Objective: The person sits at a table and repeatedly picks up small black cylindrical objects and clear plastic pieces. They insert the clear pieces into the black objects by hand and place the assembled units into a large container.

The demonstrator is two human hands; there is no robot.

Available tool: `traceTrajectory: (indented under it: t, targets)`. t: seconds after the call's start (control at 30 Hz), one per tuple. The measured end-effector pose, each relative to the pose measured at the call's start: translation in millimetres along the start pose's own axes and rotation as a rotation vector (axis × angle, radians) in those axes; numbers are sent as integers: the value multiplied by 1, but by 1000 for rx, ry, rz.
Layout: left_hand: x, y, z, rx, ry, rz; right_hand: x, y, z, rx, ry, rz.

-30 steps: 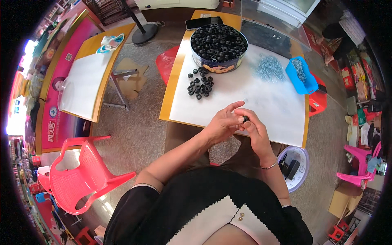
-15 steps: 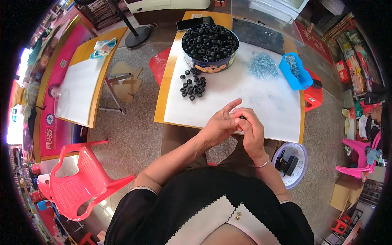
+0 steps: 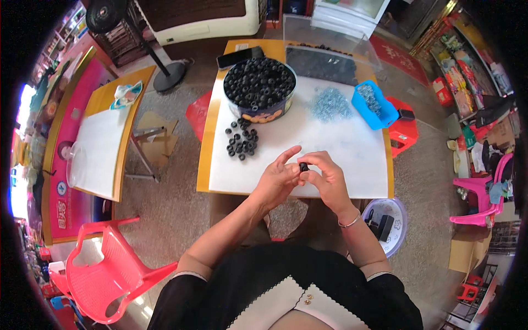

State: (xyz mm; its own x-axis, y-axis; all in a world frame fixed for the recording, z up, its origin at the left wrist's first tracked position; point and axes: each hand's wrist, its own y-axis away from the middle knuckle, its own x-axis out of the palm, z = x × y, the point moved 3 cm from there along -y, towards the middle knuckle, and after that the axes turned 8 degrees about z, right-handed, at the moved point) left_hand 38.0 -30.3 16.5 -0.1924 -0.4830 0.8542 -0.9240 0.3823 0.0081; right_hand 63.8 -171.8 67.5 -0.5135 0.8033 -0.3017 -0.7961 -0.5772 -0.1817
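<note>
Above the near edge of the table my two hands meet. My right hand [image 3: 329, 181] pinches a small black bead-like ring [image 3: 303, 166] between thumb and forefinger. My left hand [image 3: 276, 180] is right beside it, forefinger stretched out, thumb and other fingers closed near the ring; what they hold, if anything, is too small to make out. Farther off and left, a loose cluster of the same black rings [image 3: 242, 144] lies on white paper [image 3: 297, 137]. Behind it a round tub [image 3: 263, 116] is heaped with many more.
Small clear bluish pieces [image 3: 331, 104] lie in a pile at the table's right, beside a blue plastic box [image 3: 375, 110] holding more. A phone [image 3: 240, 56] is at the far left corner. A red plastic chair [image 3: 110, 269] stands left; a pale basin [image 3: 397, 228] is down right.
The view has shifted, so the table sits lower and further left. My hands have drawn slightly apart, and the black ring shows more plainly between my right fingertips.
</note>
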Motion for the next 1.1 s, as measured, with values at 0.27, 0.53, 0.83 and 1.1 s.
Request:
traceTrajectory:
  t: [0.27,0.53,0.83,1.1]
  targets:
    - [-25,1,-1,-9,-112,-53,-116,-126,-19,2,-32,-333]
    - [-46,4,5,28,-62,8,-207,-219,-40,67,72,-594]
    - [-38,18,6,-102,-286,145,-2,-117,-55,-16,332,57]
    - [-33,57,-21,-224,-598,84,72,-96,-59,-40,490,106]
